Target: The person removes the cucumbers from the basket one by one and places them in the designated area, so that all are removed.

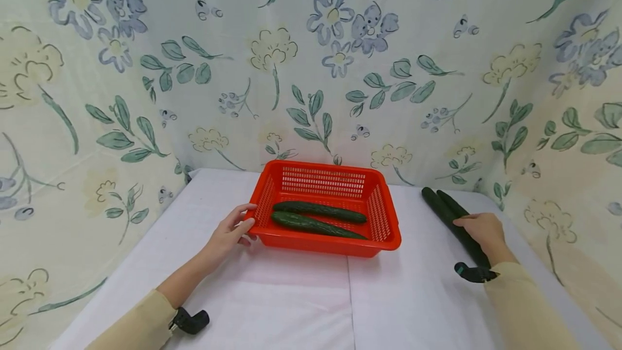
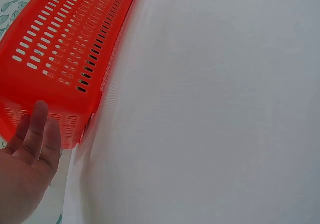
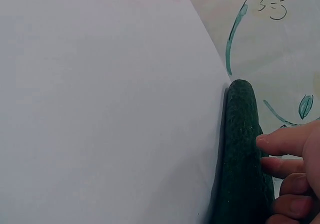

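A red plastic basket (image 1: 320, 247) with slotted walls holds two dark green cucumbers, a rear one (image 1: 318, 209) and a front one (image 1: 311, 223). My left hand (image 1: 232, 228) touches the basket's left end, its fingers (image 2: 37, 131) lying fairly straight against the wall in the left wrist view. On the right of the table, two more cucumbers lie side by side, a left one (image 1: 439, 207) and a right one (image 1: 451, 202). Over this pair my right hand (image 1: 481, 231) holds a cucumber, fingers (image 3: 295, 184) curled at its side. The hand hides part of the right cucumber.
A white cloth (image 1: 301, 296) with a crease covers the table. Floral fabric (image 1: 228, 69) hangs behind and at both sides, close to the table's edges. Dark wrist devices show at the left cuff (image 1: 191, 322) and the right cuff (image 1: 473, 273).
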Demonstrator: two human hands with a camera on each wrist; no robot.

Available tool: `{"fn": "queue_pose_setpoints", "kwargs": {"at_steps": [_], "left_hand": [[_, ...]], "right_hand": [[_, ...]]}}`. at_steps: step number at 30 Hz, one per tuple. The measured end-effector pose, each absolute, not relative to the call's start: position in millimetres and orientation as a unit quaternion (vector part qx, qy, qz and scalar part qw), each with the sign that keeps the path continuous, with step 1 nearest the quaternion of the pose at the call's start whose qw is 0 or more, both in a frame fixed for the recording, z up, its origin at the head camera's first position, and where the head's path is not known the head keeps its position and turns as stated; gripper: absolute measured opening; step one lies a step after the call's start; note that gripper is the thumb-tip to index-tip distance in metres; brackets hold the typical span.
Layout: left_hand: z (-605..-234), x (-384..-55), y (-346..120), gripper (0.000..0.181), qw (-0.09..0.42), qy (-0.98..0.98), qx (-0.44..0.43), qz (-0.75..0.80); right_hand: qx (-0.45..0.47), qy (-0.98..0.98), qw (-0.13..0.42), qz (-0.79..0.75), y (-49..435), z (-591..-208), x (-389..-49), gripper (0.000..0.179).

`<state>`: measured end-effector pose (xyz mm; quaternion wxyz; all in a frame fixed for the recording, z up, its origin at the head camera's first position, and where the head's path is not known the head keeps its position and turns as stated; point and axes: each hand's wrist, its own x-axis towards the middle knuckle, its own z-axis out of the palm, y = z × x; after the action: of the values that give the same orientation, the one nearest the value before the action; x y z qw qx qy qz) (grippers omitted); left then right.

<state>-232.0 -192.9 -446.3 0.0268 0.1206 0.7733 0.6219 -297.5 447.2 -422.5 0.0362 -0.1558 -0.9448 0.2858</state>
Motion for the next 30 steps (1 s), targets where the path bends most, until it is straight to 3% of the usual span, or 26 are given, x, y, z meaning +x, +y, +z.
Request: {"fn": "queue_pose_setpoints", "kwargs": {"at_steps": [14,25,30], "left_hand": [[-445,-231,-192,0.052,0.028,0.772,0.125,0.623],[-445,-231,-192,0.054,0.026,0.772,0.127,0.623],[-445,-230,-192,0.052,0.026,0.773,0.121,0.622]], "right_hand": [[-0.091,-0.939,0.047,0.327,435,-407,-303,0.054],[-0.089,-0.934,-0.017,0.347,424,-382,-316,0.069],[-0.072,-0.933,-0.022,0.353,415,-370,-323,0.066]]}}
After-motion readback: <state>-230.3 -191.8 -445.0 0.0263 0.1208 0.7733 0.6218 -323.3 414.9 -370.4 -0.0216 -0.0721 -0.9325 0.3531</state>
